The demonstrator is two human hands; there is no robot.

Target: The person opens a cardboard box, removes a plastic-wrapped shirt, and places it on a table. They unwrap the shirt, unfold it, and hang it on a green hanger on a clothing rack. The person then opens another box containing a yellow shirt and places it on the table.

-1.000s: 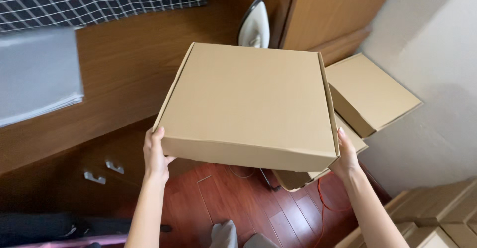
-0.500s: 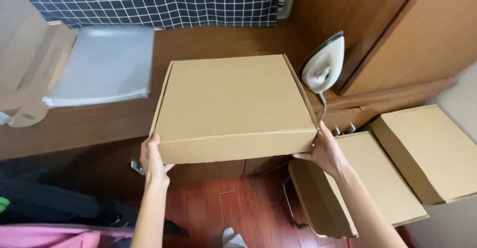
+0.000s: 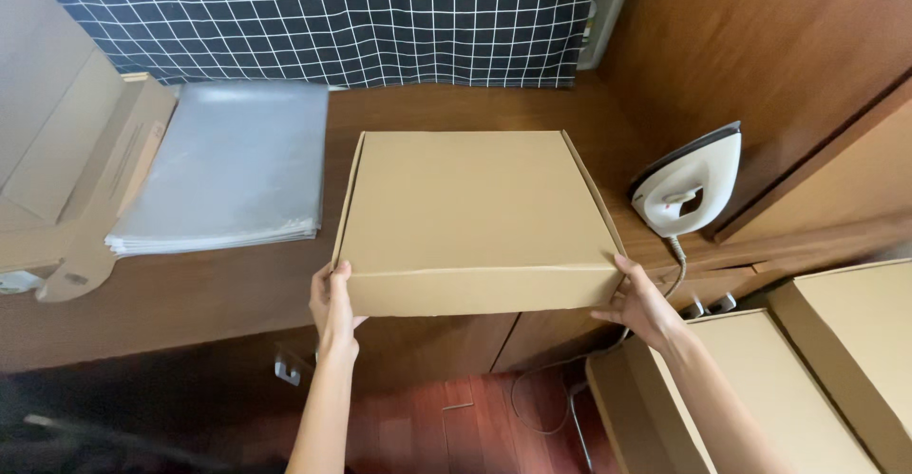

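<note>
both hands grasp a closed cardboard box [image 3: 475,213] over the wooden surface [image 3: 190,289].
left hand [image 3: 332,305] fingers clasp its near left corner; right hand [image 3: 646,305] fingers clasp the right corner.

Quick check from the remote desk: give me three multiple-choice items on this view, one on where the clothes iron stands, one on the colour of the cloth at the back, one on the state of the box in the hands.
1. Where does the clothes iron stand?
A. Right of the cardboard box, on the wooden counter
B. On the stack of clear plastic sheets
C. On top of the box

2. What colour is the grid-patterned cloth?
A. Red with black lines
B. Dark navy with white lines
C. Plain green

3. What state is the box in?
A. Lid open
B. Crushed flat
C. Closed, gripped at both front corners

Answers:
1. A, since the iron stands on its heel beside the box's right edge.
2. B, since white lines cross a dark navy ground.
3. C, since the lid lies shut, with the left hand and right hand at the front corners.
</note>
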